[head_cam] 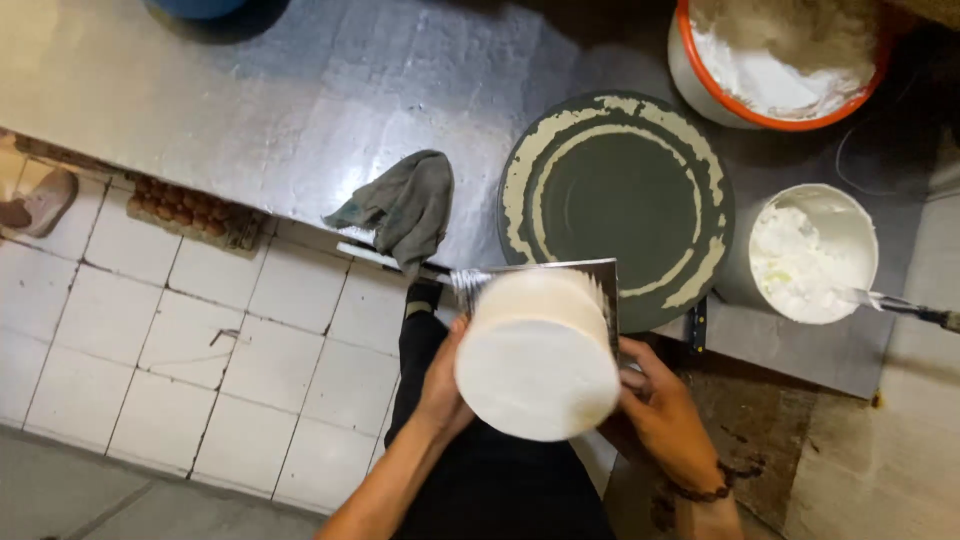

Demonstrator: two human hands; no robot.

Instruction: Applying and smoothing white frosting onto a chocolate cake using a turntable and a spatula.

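A round white frosted cake (537, 365) is being held up off the counter (250, 110), in front of the person's body and just below the counter's near edge. The left hand (445, 385) is pressing flat against the cake's left side; the right hand (665, 410) is cupping its right side, a beaded bracelet (705, 490) sitting at that wrist. Both grips are closed around the cake — palms and fingers bearing on it from opposite sides. The cake appears to be sitting on a silver board (590, 272), whose edge is showing just behind its top rim.

Directly beyond the cake, a dark green turntable (620, 205) is standing on the counter, smeared with rings of cream-coloured frosting. It is lying between the cake and the back of the counter. To the right of the turntable, a white bucket (812, 250) of white cream is standing, with a metal tool (900, 305) resting in it, handle pointing right. Further back, an orange-rimmed tub (775, 60) is holding more white cream.

To the left of the cake, a grey cloth (405, 205) is hanging over the counter's edge, with a long flat spatula (385, 258) lying beneath it. Below the counter, the white tiled floor (150, 340) is showing, along with a tray of brown eggs (185, 212) under the edge and a shoe (40, 200) at the far left.
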